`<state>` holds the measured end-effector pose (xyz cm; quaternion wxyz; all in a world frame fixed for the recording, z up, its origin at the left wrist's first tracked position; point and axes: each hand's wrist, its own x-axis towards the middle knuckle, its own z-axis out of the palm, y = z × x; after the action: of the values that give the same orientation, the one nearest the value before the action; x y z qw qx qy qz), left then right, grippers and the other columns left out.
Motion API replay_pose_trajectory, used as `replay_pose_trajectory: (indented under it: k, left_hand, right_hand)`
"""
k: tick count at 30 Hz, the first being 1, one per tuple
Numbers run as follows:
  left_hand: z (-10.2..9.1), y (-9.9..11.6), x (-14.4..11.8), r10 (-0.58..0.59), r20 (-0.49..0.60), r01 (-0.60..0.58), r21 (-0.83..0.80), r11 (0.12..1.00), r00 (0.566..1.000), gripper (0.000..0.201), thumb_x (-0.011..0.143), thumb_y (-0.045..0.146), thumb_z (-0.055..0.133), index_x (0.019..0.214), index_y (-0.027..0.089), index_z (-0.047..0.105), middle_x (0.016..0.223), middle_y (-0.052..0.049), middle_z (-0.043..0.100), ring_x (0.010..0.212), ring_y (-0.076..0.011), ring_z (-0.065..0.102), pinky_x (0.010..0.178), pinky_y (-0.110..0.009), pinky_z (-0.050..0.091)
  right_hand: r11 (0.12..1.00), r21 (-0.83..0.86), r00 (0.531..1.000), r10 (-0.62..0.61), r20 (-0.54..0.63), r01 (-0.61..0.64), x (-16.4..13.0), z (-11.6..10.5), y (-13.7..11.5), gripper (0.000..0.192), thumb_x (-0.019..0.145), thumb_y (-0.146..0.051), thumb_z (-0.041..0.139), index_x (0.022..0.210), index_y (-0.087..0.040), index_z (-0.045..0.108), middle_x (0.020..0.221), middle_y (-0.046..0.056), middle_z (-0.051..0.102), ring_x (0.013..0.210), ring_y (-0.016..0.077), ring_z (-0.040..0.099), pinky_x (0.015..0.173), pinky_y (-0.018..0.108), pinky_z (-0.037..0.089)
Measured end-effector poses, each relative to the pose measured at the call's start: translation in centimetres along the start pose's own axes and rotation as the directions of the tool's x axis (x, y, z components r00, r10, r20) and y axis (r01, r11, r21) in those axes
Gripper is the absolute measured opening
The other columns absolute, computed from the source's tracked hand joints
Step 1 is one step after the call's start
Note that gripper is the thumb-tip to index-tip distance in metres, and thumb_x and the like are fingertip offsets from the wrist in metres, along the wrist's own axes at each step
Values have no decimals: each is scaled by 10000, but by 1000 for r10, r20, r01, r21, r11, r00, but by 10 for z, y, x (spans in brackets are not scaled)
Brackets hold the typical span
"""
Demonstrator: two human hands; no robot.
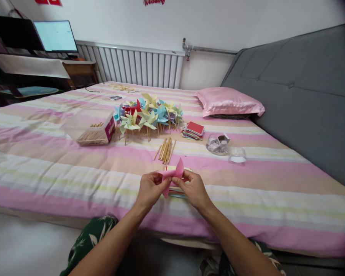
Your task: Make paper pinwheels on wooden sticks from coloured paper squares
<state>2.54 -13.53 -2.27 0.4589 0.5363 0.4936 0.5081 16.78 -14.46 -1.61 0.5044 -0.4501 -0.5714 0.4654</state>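
Note:
A pink paper pinwheel [171,175] is pinched between both of my hands above the bed, its blades partly folded. My left hand [153,188] grips its left side, thumb near the centre. On the opposite side, my right hand [193,187] is closed on the paper, its thumb also near the middle. Under the pinwheel lies a stack of coloured paper sheets [178,193], mostly covered by the hands. Several thin wooden sticks [166,149] lie just beyond. Whether a pin is at the pinwheel's centre is hidden by the thumbs.
Several finished pinwheels [148,117] on sticks stand clustered further back. To their left is a clear plastic box [86,128] of sticks. A second paper stack [193,130], a clear round tub [217,144], a clear lid [237,155] and a pink pillow [230,101] lie rightward.

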Motion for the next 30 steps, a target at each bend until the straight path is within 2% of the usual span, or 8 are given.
replay_pose_trajectory:
  k: [9, 13, 17, 19, 21, 23, 25, 30]
  left_hand:
    - [0, -3, -1, -9, 50, 12, -68, 998, 999, 121, 635, 228, 674, 609, 119, 627, 530, 10, 567, 498, -105, 501, 476, -195, 360]
    - [1, -1, -2, -9, 52, 12, -49, 999, 999, 127, 635, 230, 671, 593, 120, 623, 537, -1, 580, 510, -116, 512, 478, -202, 363]
    - [4, 4, -3, -32, 102, 42, -101, 994, 994, 110, 648, 222, 650, 615, 119, 631, 534, 7, 576, 523, -115, 518, 499, -203, 373]
    - [5, 5, -3, -48, 115, 62, -118, 991, 992, 90, 637, 202, 648, 616, 116, 633, 532, 14, 576, 509, -104, 509, 499, -197, 368]
    - [4, 6, -3, -58, 121, 73, -123, 990, 991, 62, 623, 174, 647, 615, 113, 635, 532, 19, 579, 503, -97, 507, 500, -193, 366]
    - [3, 5, -2, -70, 134, 87, -125, 988, 988, 47, 615, 157, 643, 625, 111, 642, 538, 18, 590, 513, -101, 521, 507, -195, 372]
    - [2, 4, -1, -83, 154, 103, -121, 987, 985, 56, 617, 157, 644, 646, 109, 652, 560, 10, 608, 530, -111, 539, 516, -200, 382]
    - [0, 7, 1, -97, 206, 121, -106, 987, 974, 131, 627, 174, 660, 732, 97, 671, 569, -4, 622, 532, -122, 552, 503, -206, 386]
  right_hand:
    - [1000, 8, 1000, 0, 0, 0, 2, 0, 6, 206, 740, -318, 634, 844, -145, 674, 820, 67, 695, 778, 215, 642, 726, 333, 513]
    - [1000, 17, 1000, -16, 7, 16, 3, -1, 8, 220, 744, -327, 629, 869, -152, 674, 857, 67, 697, 808, 218, 642, 749, 342, 511]
    - [1000, 12, 1000, -6, 7, 6, 3, -2, 8, 204, 752, -322, 615, 857, -153, 663, 843, 64, 694, 775, 213, 647, 714, 334, 516]
    - [998, -50, 1000, -23, 0, 23, 3, -2, 7, 191, 766, -306, 594, 864, -157, 661, 837, 62, 693, 765, 210, 644, 719, 339, 506]
    - [980, -189, 997, -71, -18, 66, 3, -2, 3, 171, 774, -285, 579, 854, -163, 670, 826, 61, 693, 773, 212, 634, 767, 366, 482]
    - [929, -354, 992, -125, -29, 107, 2, -3, -1, 140, 765, -258, 583, 808, -168, 681, 800, 60, 690, 785, 221, 619, 820, 401, 448]
    - [893, -429, 987, -158, -11, 138, 2, -4, -4, 113, 754, -233, 589, 776, -175, 684, 789, 58, 689, 799, 226, 608, 836, 410, 434]
    - [960, -245, 990, -128, 57, 138, 3, -11, -2, 149, 745, -262, 621, 851, -189, 697, 841, 62, 701, 816, 227, 620, 767, 365, 479]
